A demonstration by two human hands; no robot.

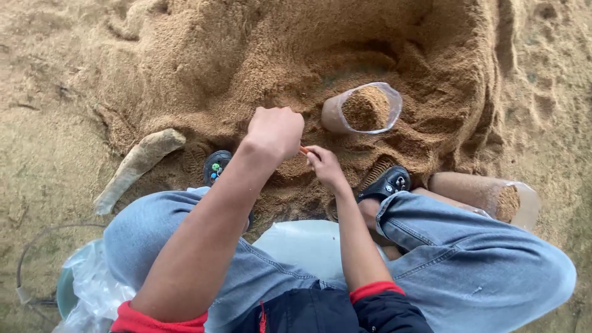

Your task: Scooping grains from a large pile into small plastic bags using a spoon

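Evidently, an orange band was held between left hand, fingers clenched on it, & right hand, fingers pinched. Sawdust-filled bag lay just beyond; tying step judged; bag neck to be gathered next.

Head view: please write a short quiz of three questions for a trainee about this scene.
1. True or false: the open bag in the sawdust pile is empty.
2. What lies by the person's right knee? A) a filled bag lying on its side B) a metal bucket C) a shovel
3. Which hand is closed into a fist?

Key
1. False: it holds sawdust.
2. A, the lying bag.
3. The left hand; the right hand pinches a small orange thing.
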